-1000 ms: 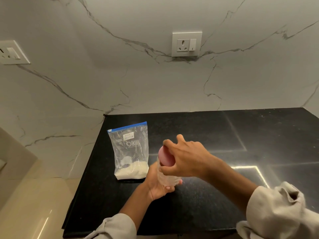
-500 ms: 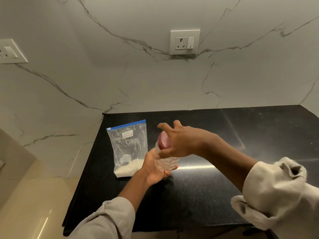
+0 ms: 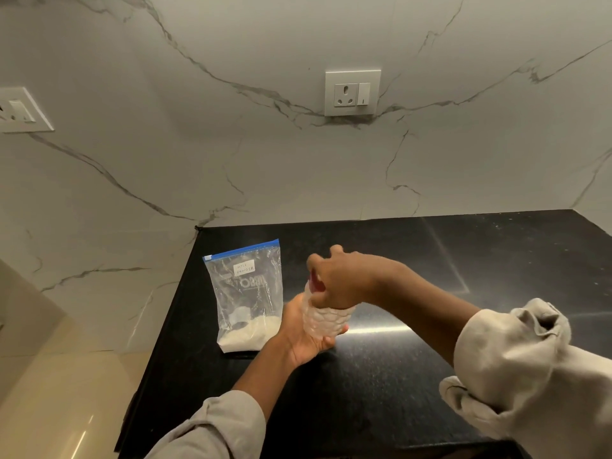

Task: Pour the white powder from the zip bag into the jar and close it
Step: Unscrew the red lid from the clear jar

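A black counter [image 3: 414,376] meets a veined marble wall with two sockets. On it I have one zip bag [image 3: 246,296] standing upright near the back left corner, white powder [image 3: 248,334] settled in its bottom. My left hand [image 3: 303,336] cups one clear jar [image 3: 326,318] just beside the bag; my right hand [image 3: 341,278] curls over its pink lid [image 3: 314,283].

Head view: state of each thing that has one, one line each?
zip bag: upright on the counter, blue zip shut, white powder at the bottom.
jar: held off the counter, looks empty.
pink lid: on the jar.
left hand: grips the jar.
right hand: grips the pink lid.
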The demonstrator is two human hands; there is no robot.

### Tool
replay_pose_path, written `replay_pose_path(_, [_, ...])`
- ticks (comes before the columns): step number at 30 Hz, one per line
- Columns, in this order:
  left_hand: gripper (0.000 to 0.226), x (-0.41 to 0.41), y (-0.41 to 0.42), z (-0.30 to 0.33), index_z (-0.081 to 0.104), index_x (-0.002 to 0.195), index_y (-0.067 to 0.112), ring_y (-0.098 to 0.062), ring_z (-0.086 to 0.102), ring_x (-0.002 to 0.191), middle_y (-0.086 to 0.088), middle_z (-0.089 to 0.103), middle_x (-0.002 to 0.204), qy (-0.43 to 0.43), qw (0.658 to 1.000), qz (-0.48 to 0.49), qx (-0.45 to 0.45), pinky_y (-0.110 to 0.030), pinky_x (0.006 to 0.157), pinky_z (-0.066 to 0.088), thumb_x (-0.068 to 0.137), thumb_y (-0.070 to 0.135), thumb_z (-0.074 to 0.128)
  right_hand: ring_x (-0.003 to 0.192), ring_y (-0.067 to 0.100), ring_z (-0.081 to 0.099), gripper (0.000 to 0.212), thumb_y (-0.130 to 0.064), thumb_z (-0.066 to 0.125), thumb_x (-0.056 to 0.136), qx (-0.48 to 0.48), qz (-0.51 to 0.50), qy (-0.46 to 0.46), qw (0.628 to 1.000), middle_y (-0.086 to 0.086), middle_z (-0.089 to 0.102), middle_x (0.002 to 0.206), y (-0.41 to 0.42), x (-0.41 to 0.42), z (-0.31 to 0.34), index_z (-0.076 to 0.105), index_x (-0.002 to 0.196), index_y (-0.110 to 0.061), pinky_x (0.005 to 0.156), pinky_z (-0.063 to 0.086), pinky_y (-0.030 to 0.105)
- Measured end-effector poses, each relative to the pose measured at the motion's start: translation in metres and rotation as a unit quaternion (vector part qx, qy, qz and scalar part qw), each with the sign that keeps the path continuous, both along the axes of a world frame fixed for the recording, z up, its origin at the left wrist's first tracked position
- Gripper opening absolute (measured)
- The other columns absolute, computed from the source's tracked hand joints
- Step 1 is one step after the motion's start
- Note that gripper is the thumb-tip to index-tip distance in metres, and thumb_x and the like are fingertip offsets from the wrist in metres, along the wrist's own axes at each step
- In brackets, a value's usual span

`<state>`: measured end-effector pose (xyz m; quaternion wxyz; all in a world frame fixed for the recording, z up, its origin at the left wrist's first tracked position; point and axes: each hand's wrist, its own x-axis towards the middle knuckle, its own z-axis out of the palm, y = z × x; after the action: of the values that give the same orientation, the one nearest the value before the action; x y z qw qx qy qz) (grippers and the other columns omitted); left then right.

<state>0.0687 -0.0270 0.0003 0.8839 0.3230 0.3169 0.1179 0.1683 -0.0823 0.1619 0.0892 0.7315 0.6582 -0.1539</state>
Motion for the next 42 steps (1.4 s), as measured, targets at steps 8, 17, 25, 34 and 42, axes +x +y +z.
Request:
replay_pose_path(8, [0.058, 0.002, 0.004, -0.001, 0.069, 0.122, 0.009, -0.032, 0.071, 0.085, -0.021, 0.069, 0.123, -0.026, 0.999, 0.015, -0.032, -0.028, 0.051, 0.051, 0.089, 0.054, 0.051, 0.104, 0.025, 0.053, 0.074, -0.052, 0.061, 0.087, 0.025, -0.022, 0.02, 0.999, 0.011, 0.045, 0.137, 0.0, 0.004, 0.0, 0.026, 0.146, -0.025, 0.077, 0.046, 0.03])
replay_pose_path(17, [0.069, 0.011, 0.005, -0.006, 0.073, 0.117, 0.009, -0.03, 0.068, 0.083, -0.018, 0.07, 0.113, -0.055, 0.998, -0.003, -0.036, -0.026, 0.049, 0.05, 0.095, 0.063, 0.036, 0.101, 0.026, 0.051, 0.08, -0.046, 0.07, 0.082, -0.037, -0.016, 0.008, 0.999, 0.012, 0.039, 0.137, 0.007, 0.007, 0.019, 0.024, 0.146, -0.034, 0.079, 0.049, 0.034])
replay_pose_path(25, [0.056, 0.014, 0.006, 0.002, 0.077, 0.108, 0.017, -0.03, 0.069, 0.083, -0.016, 0.073, 0.112, -0.044, 0.999, -0.005, -0.008, -0.026, 0.052, 0.049, 0.083, 0.058, 0.05, 0.106, 0.029, 0.054, 0.085, -0.056, 0.065, 0.083, -0.022, -0.059, 0.005, 0.998, 0.014, 0.041, 0.141, 0.01, 0.006, 0.022, 0.021, 0.149, -0.025, 0.081, 0.051, 0.036])
replay_pose_path(34, [0.057, 0.015, 0.006, -0.001, 0.077, 0.109, 0.013, -0.031, 0.068, 0.083, -0.017, 0.072, 0.112, -0.062, 0.998, 0.003, -0.026, -0.026, 0.05, 0.048, 0.081, 0.057, 0.053, 0.115, 0.03, 0.05, 0.088, -0.057, 0.065, 0.083, -0.028, -0.058, -0.012, 0.998, 0.015, 0.036, 0.145, 0.014, 0.004, 0.018, 0.018, 0.15, -0.026, 0.086, 0.047, 0.037])
replay_pose_path(42, [0.066, 0.006, 0.01, -0.007, 0.073, 0.115, 0.011, -0.031, 0.068, 0.082, -0.017, 0.071, 0.113, -0.061, 0.997, 0.032, -0.042, -0.026, 0.048, 0.048, 0.092, 0.06, 0.037, 0.129, 0.04, 0.041, 0.091, -0.053, 0.072, 0.078, -0.045, -0.016, 0.07, 0.996, 0.008, 0.018, 0.152, 0.014, 0.006, 0.02, 0.015, 0.148, -0.043, 0.096, 0.047, 0.047])
